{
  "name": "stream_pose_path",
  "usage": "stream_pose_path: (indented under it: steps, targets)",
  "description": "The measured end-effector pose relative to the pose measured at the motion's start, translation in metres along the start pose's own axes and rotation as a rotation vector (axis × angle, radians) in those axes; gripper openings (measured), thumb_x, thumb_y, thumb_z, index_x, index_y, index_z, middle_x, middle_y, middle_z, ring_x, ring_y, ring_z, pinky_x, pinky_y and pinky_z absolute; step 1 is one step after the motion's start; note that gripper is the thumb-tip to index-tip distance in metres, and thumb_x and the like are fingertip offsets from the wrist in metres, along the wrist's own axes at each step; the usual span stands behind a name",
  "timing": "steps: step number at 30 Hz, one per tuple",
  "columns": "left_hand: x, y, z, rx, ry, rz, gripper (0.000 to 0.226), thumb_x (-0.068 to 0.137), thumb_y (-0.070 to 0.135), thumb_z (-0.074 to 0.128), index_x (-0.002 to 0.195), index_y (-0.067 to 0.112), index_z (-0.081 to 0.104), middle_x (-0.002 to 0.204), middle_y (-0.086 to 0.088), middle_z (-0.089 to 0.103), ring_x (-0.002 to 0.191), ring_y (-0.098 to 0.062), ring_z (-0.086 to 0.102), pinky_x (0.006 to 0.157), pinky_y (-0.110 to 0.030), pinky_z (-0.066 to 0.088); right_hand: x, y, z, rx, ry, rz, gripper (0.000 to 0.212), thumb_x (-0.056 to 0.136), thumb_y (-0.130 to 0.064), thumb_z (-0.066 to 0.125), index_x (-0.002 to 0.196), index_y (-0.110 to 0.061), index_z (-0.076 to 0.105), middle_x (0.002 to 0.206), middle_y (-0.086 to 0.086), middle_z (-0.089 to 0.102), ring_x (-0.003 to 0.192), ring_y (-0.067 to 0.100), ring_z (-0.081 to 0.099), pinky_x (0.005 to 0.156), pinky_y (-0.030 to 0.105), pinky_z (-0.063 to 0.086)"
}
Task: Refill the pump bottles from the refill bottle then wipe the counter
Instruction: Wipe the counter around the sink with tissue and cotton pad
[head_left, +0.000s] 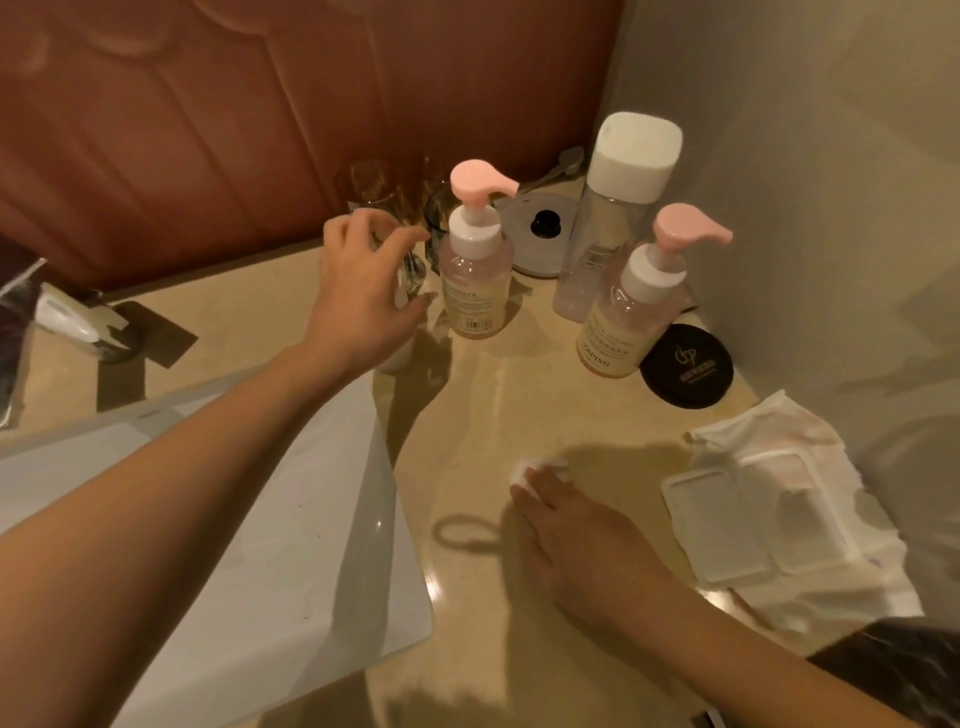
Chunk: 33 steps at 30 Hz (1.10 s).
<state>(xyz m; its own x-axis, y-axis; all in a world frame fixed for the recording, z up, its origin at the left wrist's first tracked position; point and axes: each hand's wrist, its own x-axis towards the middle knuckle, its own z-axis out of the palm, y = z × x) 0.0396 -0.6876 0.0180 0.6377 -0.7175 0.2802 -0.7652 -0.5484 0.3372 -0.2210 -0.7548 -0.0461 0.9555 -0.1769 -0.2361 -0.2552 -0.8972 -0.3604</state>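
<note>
While looking across the polished beige stone counter, taking in the white rectangular sink along its left edge. Finding the tall clear white-capped refill bottle standing in the far right corner, a clear pink-headed pump bottle before it, a second pump bottle leftward. Curling the left hand round a small clear container beside that; pressing the right hand, fingers straight, onto a small white pad near the front edge.
</note>
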Motion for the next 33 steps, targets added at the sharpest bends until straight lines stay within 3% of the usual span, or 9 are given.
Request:
stream_pose_path:
  steps: [5, 8, 11, 13, 18, 21, 24, 27, 33]
  targets:
    - [-0.006, 0.027, 0.002, -0.136, 0.236, 0.133, 0.031, 0.081, 0.008, 0.061, 0.112, 0.006, 0.057, 0.105, -0.013, 0.049, 0.1, -0.021, 0.038, 0.081, -0.028, 0.038, 0.022, 0.036, -0.007, -0.07, 0.138, 0.2, 0.046, 0.1, -0.029, 0.035, 0.145, -0.017, 0.033, 0.155, 0.004, 0.025, 0.139, 0.022, 0.031, 0.101, 0.033, 0.039]
    - [-0.011, 0.047, 0.003, -0.276, 0.14, 0.176, 0.029, 0.083, 0.005, 0.06, 0.111, 0.007, 0.056, 0.105, -0.004, 0.046, 0.096, -0.01, 0.041, 0.08, -0.018, 0.038, 0.052, 0.044, -0.013, -0.161, 0.273, 0.277, 0.046, 0.095, -0.027, 0.041, 0.133, -0.002, 0.049, 0.141, 0.02, 0.045, 0.126, 0.033, 0.049, 0.096, 0.036, 0.046]
    - [-0.014, 0.069, 0.008, -0.394, -0.058, 0.148, 0.034, 0.084, 0.007, 0.063, 0.117, 0.014, 0.055, 0.113, 0.003, 0.047, 0.096, -0.006, 0.045, 0.081, -0.017, 0.04, 0.067, 0.043, -0.013, -0.153, 0.2, 0.304, 0.051, 0.102, -0.028, 0.029, 0.146, -0.004, 0.021, 0.154, 0.016, 0.019, 0.143, 0.028, 0.017, 0.113, 0.034, 0.02]
    - [-0.01, 0.087, 0.014, -0.436, -0.164, 0.098, 0.046, 0.085, 0.013, 0.065, 0.128, 0.017, 0.049, 0.125, 0.0, 0.048, 0.103, -0.006, 0.046, 0.085, -0.019, 0.042, 0.064, 0.034, -0.016, -0.183, 0.228, 0.278, 0.051, 0.101, -0.025, 0.031, 0.146, -0.003, 0.021, 0.154, 0.015, 0.019, 0.143, 0.029, 0.016, 0.114, 0.034, 0.017]
    - [0.005, 0.131, 0.036, -0.52, -0.29, 0.034, 0.07, 0.082, 0.017, 0.071, 0.141, 0.018, 0.034, 0.144, -0.001, 0.04, 0.125, -0.014, 0.042, 0.098, -0.023, 0.035, 0.027, 0.016, 0.003, -0.097, 0.199, 0.153, 0.038, 0.085, -0.033, 0.051, 0.111, -0.011, 0.068, 0.116, 0.008, 0.065, 0.108, 0.021, 0.06, 0.079, 0.025, 0.05]
    - [0.013, 0.151, 0.047, -0.567, -0.255, -0.001, 0.07, 0.077, 0.019, 0.076, 0.138, 0.019, 0.04, 0.139, -0.002, 0.043, 0.125, -0.016, 0.042, 0.097, -0.025, 0.033, 0.0, 0.014, 0.011, -0.154, 0.111, -0.002, 0.027, 0.081, -0.034, 0.056, 0.088, -0.016, 0.074, 0.107, 0.006, 0.069, 0.103, 0.024, 0.064, 0.078, 0.026, 0.053]
    - [0.022, 0.167, 0.055, -0.591, -0.222, -0.041, 0.058, 0.077, 0.021, 0.076, 0.129, 0.019, 0.049, 0.131, -0.002, 0.048, 0.121, -0.02, 0.043, 0.101, -0.035, 0.038, -0.015, 0.017, 0.005, -0.293, 0.125, 0.027, 0.025, 0.065, -0.053, 0.067, 0.075, -0.031, 0.076, 0.096, -0.013, 0.071, 0.093, 0.004, 0.066, 0.07, 0.013, 0.049]
    - [0.028, 0.173, 0.059, -0.649, -0.187, -0.117, 0.048, 0.083, 0.016, 0.07, 0.128, 0.019, 0.052, 0.13, 0.0, 0.054, 0.121, -0.021, 0.049, 0.096, -0.031, 0.04, -0.013, 0.026, 0.009, -0.19, 0.1, 0.119, 0.036, 0.077, -0.044, 0.044, 0.085, -0.024, 0.074, 0.098, -0.007, 0.069, 0.09, 0.009, 0.068, 0.06, 0.016, 0.051]
    - [0.023, 0.16, 0.052, -0.553, -0.086, -0.112, 0.046, 0.083, 0.02, 0.071, 0.126, 0.02, 0.058, 0.125, 0.001, 0.062, 0.114, -0.02, 0.056, 0.087, -0.03, 0.044, 0.023, 0.048, -0.013, -0.357, 0.173, 0.287, 0.052, 0.07, -0.039, 0.073, 0.105, 0.0, 0.071, 0.107, 0.021, 0.068, 0.102, 0.029, 0.065, 0.085, 0.028, 0.052]
